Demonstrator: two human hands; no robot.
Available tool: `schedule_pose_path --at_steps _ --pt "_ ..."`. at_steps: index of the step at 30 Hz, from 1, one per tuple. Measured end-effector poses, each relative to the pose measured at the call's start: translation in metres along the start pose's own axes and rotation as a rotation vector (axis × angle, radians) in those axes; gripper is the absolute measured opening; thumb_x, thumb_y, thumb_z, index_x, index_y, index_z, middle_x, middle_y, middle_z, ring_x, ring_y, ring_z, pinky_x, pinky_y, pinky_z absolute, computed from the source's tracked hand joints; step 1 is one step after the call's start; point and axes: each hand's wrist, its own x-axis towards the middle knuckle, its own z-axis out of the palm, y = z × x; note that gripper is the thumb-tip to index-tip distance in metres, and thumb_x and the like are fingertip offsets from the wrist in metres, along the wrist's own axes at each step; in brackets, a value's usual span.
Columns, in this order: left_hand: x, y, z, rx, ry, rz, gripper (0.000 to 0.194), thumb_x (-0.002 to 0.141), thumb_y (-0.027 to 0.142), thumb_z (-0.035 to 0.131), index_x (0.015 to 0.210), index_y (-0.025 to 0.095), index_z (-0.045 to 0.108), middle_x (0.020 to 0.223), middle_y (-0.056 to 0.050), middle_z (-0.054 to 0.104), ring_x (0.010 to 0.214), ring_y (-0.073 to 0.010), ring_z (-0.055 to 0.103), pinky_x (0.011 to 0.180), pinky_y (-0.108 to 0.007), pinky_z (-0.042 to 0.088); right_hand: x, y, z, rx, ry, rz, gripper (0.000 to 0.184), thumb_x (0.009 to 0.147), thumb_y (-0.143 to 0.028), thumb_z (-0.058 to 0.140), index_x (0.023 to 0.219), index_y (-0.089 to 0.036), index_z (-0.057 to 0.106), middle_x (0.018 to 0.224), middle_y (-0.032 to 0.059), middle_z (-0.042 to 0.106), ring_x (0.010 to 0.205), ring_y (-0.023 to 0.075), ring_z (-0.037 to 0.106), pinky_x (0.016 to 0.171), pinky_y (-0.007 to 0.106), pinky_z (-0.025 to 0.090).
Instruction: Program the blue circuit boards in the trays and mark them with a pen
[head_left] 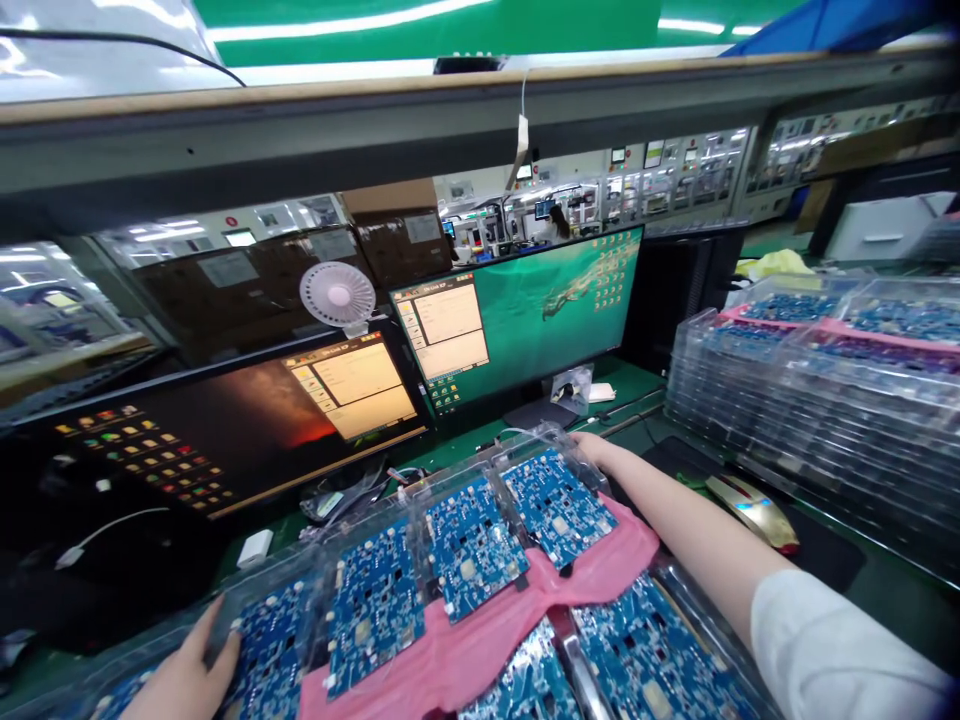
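Blue circuit boards (465, 545) sit side by side in a clear plastic tray (324, 560) laid across a pink sheet (480, 640) at an electronics workbench, every pocket in view filled. The person's left hand (191, 665) curls around the tray's near end, thumb and fingers closing on its edge, while the right hand (592, 450) rests at the far corner, its fingers too hidden behind the clear wall to tell whether they pinch. More boards lie in a second tray (679, 610) just below the sheet. A tall stack of loaded trays (750, 420) rises to the right, past a gold computer mouse (750, 510), and two monitors (517, 310) show open software windows beyond the bench, with boards visible in every tray
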Motion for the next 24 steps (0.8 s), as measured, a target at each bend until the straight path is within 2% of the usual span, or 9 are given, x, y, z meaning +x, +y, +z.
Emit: schedule_pose_path --at_steps 4,8,12,16,18,22,24 --pt "-0.003 0.001 -0.005 -0.102 0.015 0.027 0.062 0.081 0.052 0.007 0.132 0.017 0.015 0.097 -0.009 0.063 0.092 -0.0249 0.057 0.087 -0.032 0.035 -0.003 -0.011 -0.023 -0.158 0.115 0.009 0.028 0.084 -0.035 0.044 0.097 -0.012 0.053 0.095 0.0047 0.055 0.085 0.0142 0.053 0.075 0.034 0.045" --pt "-0.009 0.01 -0.013 -0.134 0.001 0.024 0.062 0.081 0.051 0.015 0.132 0.017 0.016 0.095 -0.008 0.063 0.093 -0.0252 0.056 0.087 -0.033 0.035 -0.015 -0.035 -0.067 -0.331 0.2 -0.043 0.028 0.083 -0.037 0.043 0.098 -0.015 0.054 0.097 0.0061 0.055 0.089 0.0161 0.051 0.078 0.035 0.041" --pt "-0.015 0.018 -0.023 -0.165 -0.048 0.016 0.063 0.08 0.051 0.02 0.132 0.015 0.02 0.088 -0.009 0.064 0.089 -0.0258 0.058 0.085 -0.033 0.036 -0.044 -0.066 -0.11 -0.47 0.193 -0.147 0.018 0.072 -0.029 0.054 0.085 -0.019 0.061 0.087 0.0066 0.059 0.088 0.0218 0.052 0.074 0.031 0.038" --pt "-0.02 0.023 -0.031 -0.14 -0.059 0.011 0.061 0.082 0.05 0.02 0.131 0.015 0.021 0.092 -0.011 0.063 0.09 -0.0253 0.057 0.083 -0.032 0.037 -0.088 -0.073 -0.129 -0.527 0.127 -0.207 0.012 0.069 -0.027 0.054 0.073 -0.019 0.061 0.07 0.0035 0.059 0.068 0.0167 0.053 0.059 0.026 0.036" --pt "-0.021 0.025 -0.031 -0.107 -0.058 0.006 0.059 0.082 0.048 0.02 0.131 0.016 0.021 0.092 -0.011 0.062 0.088 -0.0253 0.058 0.081 -0.032 0.038 -0.113 -0.063 -0.128 -0.392 0.041 -0.167 0.015 0.071 -0.032 0.052 0.072 -0.019 0.06 0.062 0.0012 0.056 0.052 0.0107 0.047 0.048 0.023 0.032" --pt "-0.015 0.025 -0.023 -0.041 -0.043 -0.005 0.057 0.083 0.048 0.019 0.132 0.018 0.018 0.092 -0.011 0.061 0.084 -0.0232 0.059 0.077 -0.028 0.038 -0.165 -0.034 -0.111 0.352 -0.133 0.028 0.029 0.066 -0.044 0.056 0.078 -0.018 0.055 0.06 -0.0021 0.048 0.036 0.0026 0.027 0.033 0.019 0.017" --pt "-0.011 0.024 -0.014 -0.011 -0.02 -0.016 0.056 0.084 0.049 0.017 0.132 0.02 0.018 0.091 -0.01 0.061 0.081 -0.0214 0.059 0.074 -0.026 0.038 -0.19 -0.024 -0.096 0.602 -0.177 0.097 0.032 0.063 -0.044 0.06 0.078 -0.017 0.053 0.06 -0.0026 0.046 0.035 0.0014 0.024 0.032 0.018 0.016"
